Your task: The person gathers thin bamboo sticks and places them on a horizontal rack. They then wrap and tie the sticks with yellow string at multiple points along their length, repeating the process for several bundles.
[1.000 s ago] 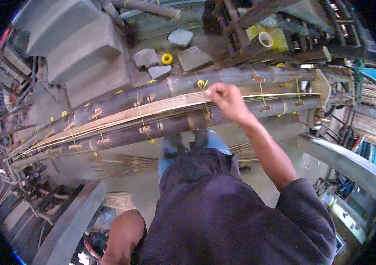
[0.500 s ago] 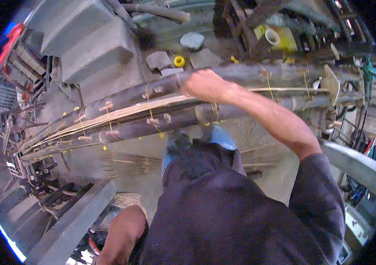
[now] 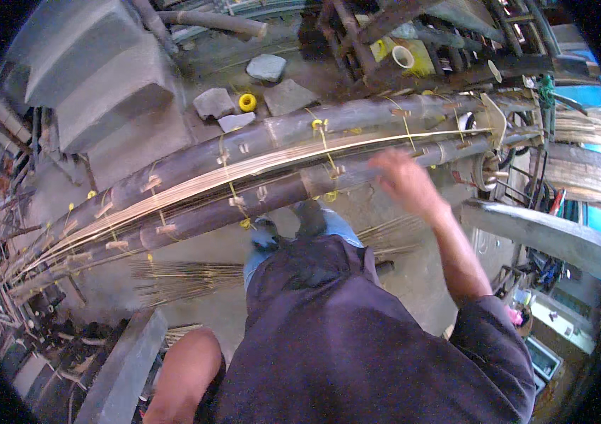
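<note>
I observe the right hand (image 3: 405,180) raised over the near side of a long bundle of dark bamboo poles (image 3: 258,169), which lies across the view from lower left to upper right above the concrete floor (image 3: 399,275); the hand is motion-blurred, its fingers appear loosely spread and grasping nothing, and I cannot tell whether they touch the lower pole. The left hand is out of view: only the bare left elbow (image 3: 187,367) shows at the lower edge, so its grip cannot be reported. Between the two poles runs a pale band of thin bamboo slats (image 3: 244,169), held by yellow cord ties (image 3: 323,127) at intervals. In my judgement the work in hand is the binding or adjusting of this bundle, with the hand between ties; the next move calls for a firm contact on a pole or a tie near the right-hand end, without disturbing the slats. Loose thin splints (image 3: 187,272) lie on the floor under the bundle, near the person's feet. As to containers: a yellow cylindrical tub (image 3: 410,60) stands open at upper right, its contents not discernible; a small yellow spool of cord (image 3: 247,102) sits among grey stone blocks (image 3: 266,67) beyond the bundle. No other vessel is legible.
</note>
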Demonstrator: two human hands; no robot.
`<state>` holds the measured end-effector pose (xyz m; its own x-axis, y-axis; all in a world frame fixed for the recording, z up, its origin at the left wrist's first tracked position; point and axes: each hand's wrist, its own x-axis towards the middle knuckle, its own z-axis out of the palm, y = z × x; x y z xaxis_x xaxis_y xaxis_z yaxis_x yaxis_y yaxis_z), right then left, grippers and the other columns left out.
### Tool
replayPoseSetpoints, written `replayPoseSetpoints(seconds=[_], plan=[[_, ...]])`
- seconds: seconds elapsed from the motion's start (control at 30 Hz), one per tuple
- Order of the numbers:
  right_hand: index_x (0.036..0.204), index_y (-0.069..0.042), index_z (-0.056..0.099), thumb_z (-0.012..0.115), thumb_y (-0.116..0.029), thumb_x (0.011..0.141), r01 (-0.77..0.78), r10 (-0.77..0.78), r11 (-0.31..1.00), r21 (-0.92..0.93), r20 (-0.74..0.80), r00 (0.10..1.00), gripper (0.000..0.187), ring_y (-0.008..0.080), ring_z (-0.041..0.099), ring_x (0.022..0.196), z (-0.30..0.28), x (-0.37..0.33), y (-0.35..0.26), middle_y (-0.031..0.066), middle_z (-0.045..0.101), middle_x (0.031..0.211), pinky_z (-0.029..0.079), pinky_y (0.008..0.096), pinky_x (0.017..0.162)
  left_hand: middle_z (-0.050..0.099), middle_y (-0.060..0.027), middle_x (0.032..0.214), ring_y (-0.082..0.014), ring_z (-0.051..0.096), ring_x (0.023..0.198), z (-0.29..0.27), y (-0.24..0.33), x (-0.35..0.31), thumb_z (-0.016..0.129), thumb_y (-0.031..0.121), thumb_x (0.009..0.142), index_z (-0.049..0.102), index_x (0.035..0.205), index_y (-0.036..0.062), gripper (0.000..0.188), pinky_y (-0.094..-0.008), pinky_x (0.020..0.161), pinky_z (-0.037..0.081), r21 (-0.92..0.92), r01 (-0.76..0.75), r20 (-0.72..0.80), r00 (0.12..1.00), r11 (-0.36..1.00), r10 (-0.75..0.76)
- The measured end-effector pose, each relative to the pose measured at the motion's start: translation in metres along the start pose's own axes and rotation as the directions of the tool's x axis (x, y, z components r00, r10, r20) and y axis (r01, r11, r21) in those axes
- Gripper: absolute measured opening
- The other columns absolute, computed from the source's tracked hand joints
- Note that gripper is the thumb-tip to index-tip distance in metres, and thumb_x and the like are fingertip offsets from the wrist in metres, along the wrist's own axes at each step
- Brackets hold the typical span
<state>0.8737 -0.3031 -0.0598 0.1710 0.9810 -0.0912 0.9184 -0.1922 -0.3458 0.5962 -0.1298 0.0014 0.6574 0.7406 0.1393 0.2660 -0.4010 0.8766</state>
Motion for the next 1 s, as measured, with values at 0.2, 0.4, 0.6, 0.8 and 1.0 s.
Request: replayPoseSetpoints(seconds=[0.2,0.4,0.6,0.8,1.0], plan=[[0.131,-0.006,0.056,0.06,-0.015,0.093,-0.562,0.425,-0.21,0.8,0.593,0.684,0.04,0.0162,0.061,0.102,0.116,-0.039,-0.052,0.011,0.065,0.112,0.049,0.0336,0.088,0.067,-0.0109,0.105,-0.03,0.065,0.093,0.01,0.033,0.021,0.061,0.016,0.088,0.066,0.107,0.0081,0.021,-0.0377,0.081,0.051,0.04,-0.061,-0.025,0.998,0.997,0.062],[0.093,-0.001,0.072,0.061,-0.01,0.092,-0.191,0.173,0.834,0.518,0.084,0.981,0.014,0.0163,0.064,0.089,-0.01,0.012,-0.051,0.0097,0.069,0.091,0.05,0.0321,0.076,0.068,-0.0141,0.102,-0.0356,0.065,0.091,0.12,-0.059,0.051,0.065,0.022,0.086,0.068,0.102,0.0054,0.024,-0.0438,0.082,0.051,0.419,-0.08,0.282,0.958,0.904,-0.045],[0.09,-0.003,0.066,0.063,-0.01,0.079,0.617,-0.61,0.709,0.342,-0.143,0.78,0.013,0.0331,0.063,0.08,-0.066,0.157,-0.092,0.0149,0.058,0.082,0.052,0.0425,0.07,0.07,-0.014,0.083,-0.0313,0.066,0.081,0.151,-0.091,0.048,0.065,0.025,0.086,0.072,0.091,0.0068,0.02,-0.045,0.075,0.048,0.434,-0.187,0.083,0.982,0.881,0.168],[0.092,-0.004,0.07,0.043,-0.052,0.094,-0.162,0.164,0.986,-0.035,0.051,0.985,0.055,0.0308,0.068,0.081,0.109,0.21,0.058,0.0136,0.071,0.086,0.053,0.044,0.072,0.067,-0.0172,0.075,-0.0338,0.066,0.068,0.165,-0.062,0.056,0.067,0.022,0.084,0.073,0.084,0.0056,0.018,-0.0424,0.065,0.052,0.463,-0.239,0.149,0.97,0.854,0.19],[0.078,-0.006,0.061,0.057,-0.022,0.086,0.113,-0.132,0.584,0.804,-0.044,0.99,0.018,0.0337,0.061,0.067,0.041,0.096,-0.036,0.0126,0.062,0.072,0.048,0.0458,0.062,0.069,-0.0139,0.079,-0.0326,0.065,0.072,0.15,-0.088,0.045,0.068,0.023,0.084,0.072,0.09,0.0057,0.018,-0.0418,0.068,0.051,0.471,-0.117,0.095,0.992,0.874,0.082]])
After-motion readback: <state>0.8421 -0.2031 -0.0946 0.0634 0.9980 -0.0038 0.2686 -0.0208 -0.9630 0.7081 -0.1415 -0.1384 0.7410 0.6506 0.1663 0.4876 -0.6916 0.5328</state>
